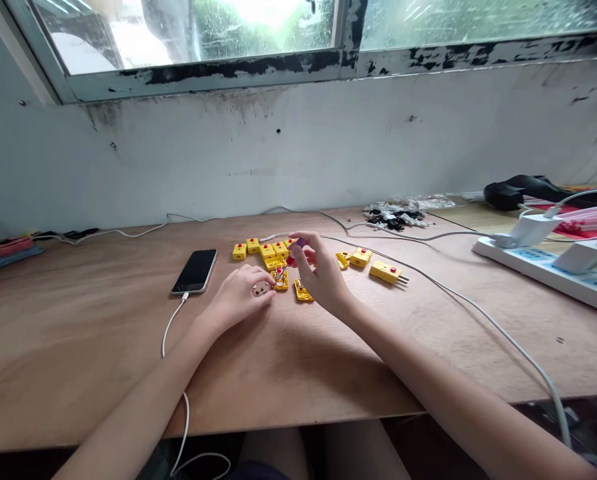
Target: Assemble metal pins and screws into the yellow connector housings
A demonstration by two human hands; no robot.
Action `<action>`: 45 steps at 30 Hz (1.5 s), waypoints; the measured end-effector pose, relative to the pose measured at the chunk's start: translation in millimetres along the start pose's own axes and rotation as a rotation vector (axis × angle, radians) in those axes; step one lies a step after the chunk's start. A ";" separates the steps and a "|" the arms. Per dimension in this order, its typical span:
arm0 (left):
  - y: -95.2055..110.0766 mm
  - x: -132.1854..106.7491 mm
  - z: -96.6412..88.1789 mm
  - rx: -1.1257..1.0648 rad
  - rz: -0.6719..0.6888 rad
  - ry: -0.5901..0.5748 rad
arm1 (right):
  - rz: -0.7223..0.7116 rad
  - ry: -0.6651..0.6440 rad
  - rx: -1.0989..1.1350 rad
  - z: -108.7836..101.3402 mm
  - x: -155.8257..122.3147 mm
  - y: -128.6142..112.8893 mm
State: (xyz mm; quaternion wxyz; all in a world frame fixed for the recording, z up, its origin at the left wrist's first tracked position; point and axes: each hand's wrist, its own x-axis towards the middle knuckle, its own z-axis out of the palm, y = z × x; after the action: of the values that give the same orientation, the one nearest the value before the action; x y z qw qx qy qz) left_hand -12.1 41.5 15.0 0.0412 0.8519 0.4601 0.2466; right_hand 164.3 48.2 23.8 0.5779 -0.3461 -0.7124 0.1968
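yellow housing [280,281] lies open, silvery inside.

This looks like a small, makeshift workshop, perhaps a room in a home; which cannot be told. A plain wooden bench [103,320] stands against a scuffed, stained wall [203,153], below a window [268,33] with flaking frame at twelve o'clock. Yellow plugs [267,252], some opened, and a screwdriver [293,255] lie at the centre, loose black-and-white bits [397,217] at two, a power strip [538,270] at three.
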 end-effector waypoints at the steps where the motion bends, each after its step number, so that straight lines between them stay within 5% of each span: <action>1: -1.3 0.2 0.0 0.008 -0.003 0.001 | -0.001 0.000 0.007 0.4 0.0 0.8; 10: -18.3 2.4 -5.0 0.076 -0.121 0.027 | -0.021 0.070 -0.060 -3.9 3.1 8.6; 18: -9.0 7.4 6.5 0.180 -0.224 0.006 | -0.037 0.100 -0.155 -5.4 5.1 10.6; 37: -22.2 12.6 9.0 0.009 -0.236 0.025 | -0.048 0.160 -0.172 -14.0 12.5 12.0; 42: 2.4 8.8 9.2 -0.216 -0.364 0.138 | -0.058 0.194 -0.230 -20.3 17.3 15.3; 45: 28.8 8.2 22.7 -0.280 -0.256 0.168 | -0.093 0.184 -0.326 -24.1 20.3 18.9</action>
State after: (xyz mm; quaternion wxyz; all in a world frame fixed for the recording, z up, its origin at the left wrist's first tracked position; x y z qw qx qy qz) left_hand 24.0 35.2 6.9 0.1517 0.7490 0.5276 0.3711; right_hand 190.6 72.8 31.0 0.5855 -0.4184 -0.6940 0.0193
